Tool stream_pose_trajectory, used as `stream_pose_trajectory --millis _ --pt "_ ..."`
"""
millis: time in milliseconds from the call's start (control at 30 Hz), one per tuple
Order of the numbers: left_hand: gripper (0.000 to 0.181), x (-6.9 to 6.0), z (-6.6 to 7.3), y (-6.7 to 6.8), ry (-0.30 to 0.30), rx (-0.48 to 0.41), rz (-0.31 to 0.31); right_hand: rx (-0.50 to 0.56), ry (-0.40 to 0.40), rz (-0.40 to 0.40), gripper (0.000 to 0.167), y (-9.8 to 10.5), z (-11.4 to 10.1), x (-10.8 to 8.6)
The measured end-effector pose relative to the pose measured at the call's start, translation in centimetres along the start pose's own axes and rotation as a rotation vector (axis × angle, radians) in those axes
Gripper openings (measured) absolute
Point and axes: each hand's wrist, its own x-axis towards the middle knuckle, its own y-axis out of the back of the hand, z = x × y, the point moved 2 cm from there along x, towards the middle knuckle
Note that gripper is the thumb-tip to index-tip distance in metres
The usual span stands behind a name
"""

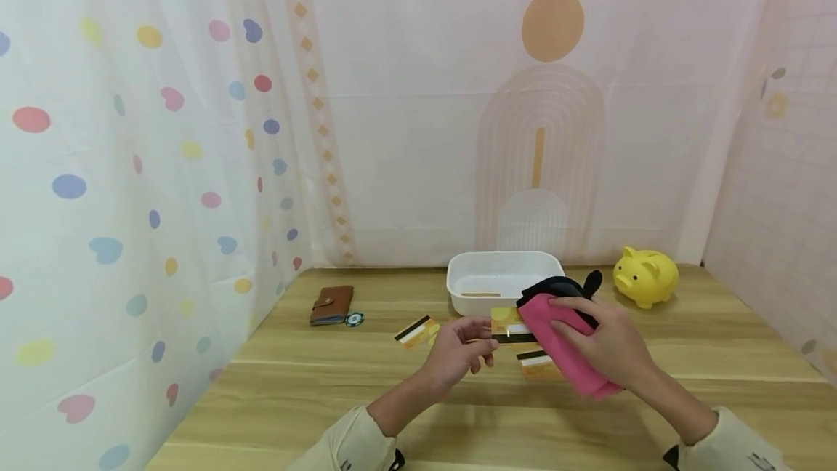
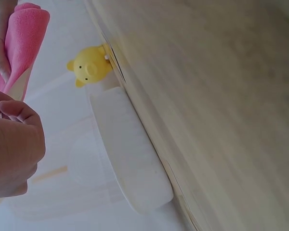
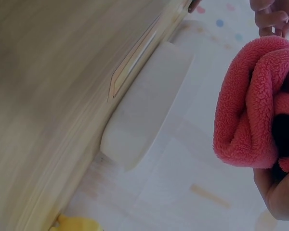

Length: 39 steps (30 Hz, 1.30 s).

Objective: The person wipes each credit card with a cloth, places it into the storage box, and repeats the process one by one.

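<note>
My left hand (image 1: 458,355) pinches the left edge of a yellow bank card (image 1: 505,317) with a black stripe, held up above the table. My right hand (image 1: 615,344) grips a folded pink fleecy cloth (image 1: 556,333) with black parts, and the cloth covers the card's right end. In the right wrist view the bunched cloth (image 3: 241,110) hides most of that hand. Two similar striped cards lie on the table: one card (image 1: 416,331) left of my left hand, another card (image 1: 536,364) below the cloth and partly hidden by it.
A white plastic basin (image 1: 464,305) stands behind my hands, with a thin brownish strip visible inside. At the back right sits a yellow piggy bank (image 1: 647,278). On the left lie a brown card wallet (image 1: 333,302) and a poker chip (image 1: 355,320). Patterned curtains surround the wooden table (image 1: 314,398).
</note>
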Motion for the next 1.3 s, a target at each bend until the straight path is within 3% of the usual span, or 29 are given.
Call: stream_pose_trajectory --millis 467,867,1300 --pt "0.024 0.2 -0.4 0.2 -0.022 -0.026 0.023 0.002 -0.064 -0.016 0.030 0.6 0.1 -0.1" --pt "0.020 0.3 -0.2 0.4 -0.053 0.018 0.102 0.028 -0.086 -0.017 0.031 1.0 0.4 0.0" --pt "0.020 0.2 0.0 1.0 -0.068 0.000 0.099 0.039 -0.107 -0.015 0.032 1.2 1.0 -0.4"
